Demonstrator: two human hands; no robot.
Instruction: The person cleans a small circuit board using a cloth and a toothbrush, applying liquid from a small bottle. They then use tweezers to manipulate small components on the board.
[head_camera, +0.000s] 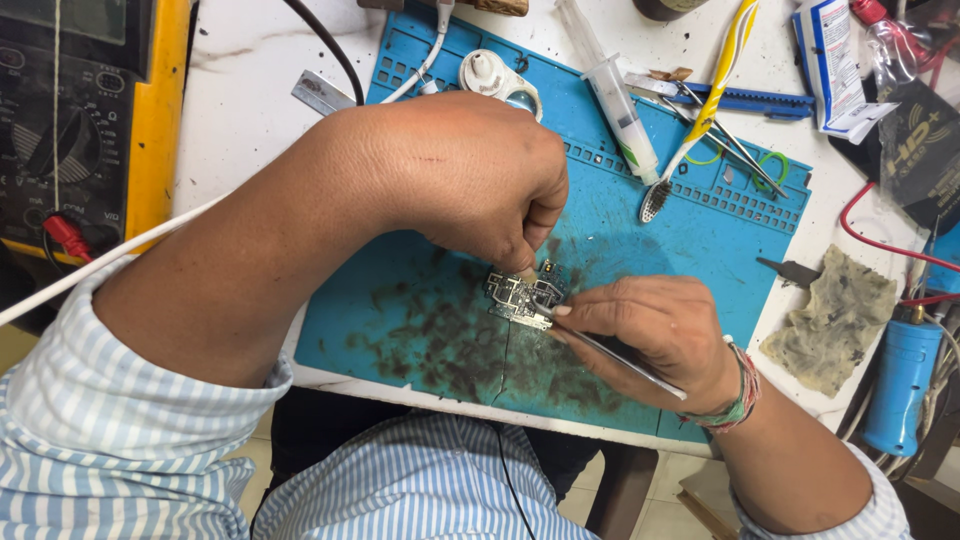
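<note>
The left hand (470, 175) is closed, its fingertips pressed down on the small circuit board (522, 297), apparently to pin it flat. The right hand (655, 330) is closed around thin metal tweezers (610, 352), whose tip is laid on the board's edge at about ten o'clock from the hand. The board is lain near the middle of the stained blue mat (640, 240) on the table (250, 90), its long axis run roughly from ten to four o'clock.
</note>
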